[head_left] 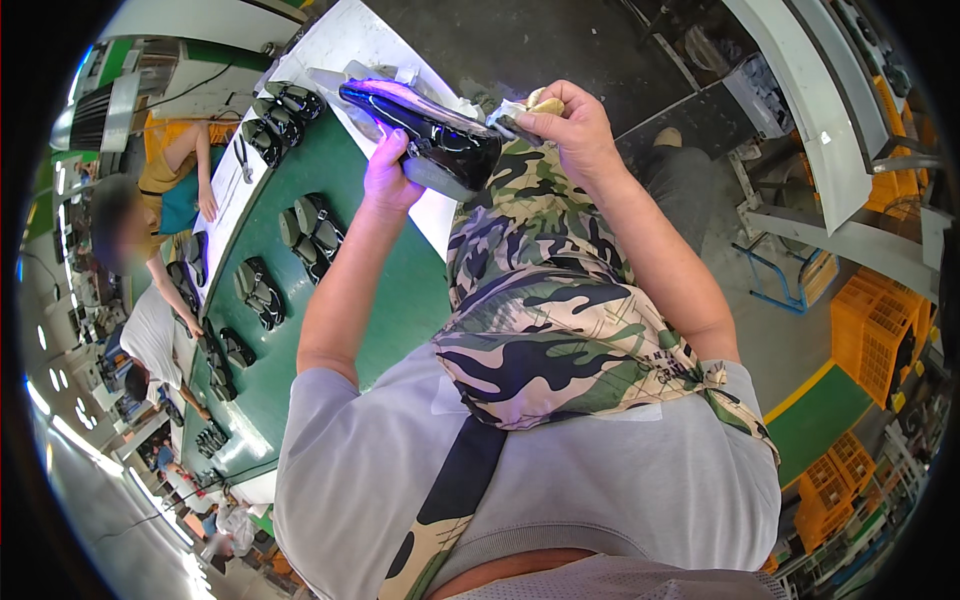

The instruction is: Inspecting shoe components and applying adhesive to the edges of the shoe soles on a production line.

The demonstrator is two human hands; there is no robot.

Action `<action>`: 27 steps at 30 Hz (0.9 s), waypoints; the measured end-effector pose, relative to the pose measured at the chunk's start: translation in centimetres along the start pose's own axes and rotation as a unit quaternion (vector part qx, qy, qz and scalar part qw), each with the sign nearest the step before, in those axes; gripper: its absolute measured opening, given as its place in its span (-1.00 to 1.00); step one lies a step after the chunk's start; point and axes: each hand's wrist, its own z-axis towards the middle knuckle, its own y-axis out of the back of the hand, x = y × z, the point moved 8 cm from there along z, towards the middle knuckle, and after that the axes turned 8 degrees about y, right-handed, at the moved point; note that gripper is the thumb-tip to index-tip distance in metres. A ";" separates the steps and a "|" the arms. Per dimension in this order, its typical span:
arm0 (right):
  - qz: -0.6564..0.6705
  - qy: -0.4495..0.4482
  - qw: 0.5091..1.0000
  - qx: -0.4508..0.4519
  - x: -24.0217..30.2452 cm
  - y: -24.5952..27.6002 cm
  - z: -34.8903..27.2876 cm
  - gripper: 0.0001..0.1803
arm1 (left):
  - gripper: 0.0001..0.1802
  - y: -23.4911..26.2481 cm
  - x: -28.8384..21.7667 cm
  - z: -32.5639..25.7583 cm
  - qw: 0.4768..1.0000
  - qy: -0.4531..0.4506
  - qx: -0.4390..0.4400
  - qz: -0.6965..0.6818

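Observation:
A glossy black shoe [425, 135] with a greyish sole is held up, tilted, above the white tabletop [345, 35]. My left hand [390, 178] is closed around its sole side, with the thumb up along it. Close to the rounded end of the shoe, my right hand [575, 125] pinches a small crumpled rag [512, 112], pale with dark patches. Whether the rag touches the shoe I cannot tell. Some clear, crumpled-looking material [355, 72] lies on the white top behind the shoe.
Several black sandals [260, 290] stand on the green surface [375, 290] to my left. A person in a yellow top [165, 165] and another in white [155, 335] work along its far side. Orange crates [875, 330] and a blue-framed stool [790, 280] are at the right.

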 end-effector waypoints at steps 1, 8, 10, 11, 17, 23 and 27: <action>0.004 -0.002 1.000 -0.015 -0.2 0.4 -0.1 -0.80 | -0.34 -0.4 -0.2 0.0 0.999 -0.026 -0.005 0.027; -0.018 -0.023 0.993 -0.117 -0.3 3.1 -0.9 -0.79 | -0.32 -5.0 -1.8 -0.4 0.972 -0.141 -0.061 0.177; -0.021 -0.023 0.987 -0.159 -0.2 4.4 -0.8 -0.80 | -0.31 -7.7 -2.3 0.2 0.943 -0.177 -0.032 0.279; -0.020 -0.016 0.986 -0.164 0.1 4.8 -0.7 -0.80 | -0.31 -8.9 -2.3 0.6 0.933 -0.191 -0.035 0.303; -0.025 -0.017 0.978 -0.204 1.3 4.8 0.1 -0.80 | -0.17 -10.6 -2.2 2.0 0.882 -0.174 -0.066 0.433; 0.081 0.059 0.944 -0.313 3.7 13.2 1.0 -0.79 | -0.29 -16.5 0.9 8.8 0.889 -0.105 -0.017 0.444; 0.043 0.039 0.912 -0.406 1.8 21.1 -0.7 -0.80 | -0.43 -19.2 3.3 14.6 0.890 0.010 -0.033 0.454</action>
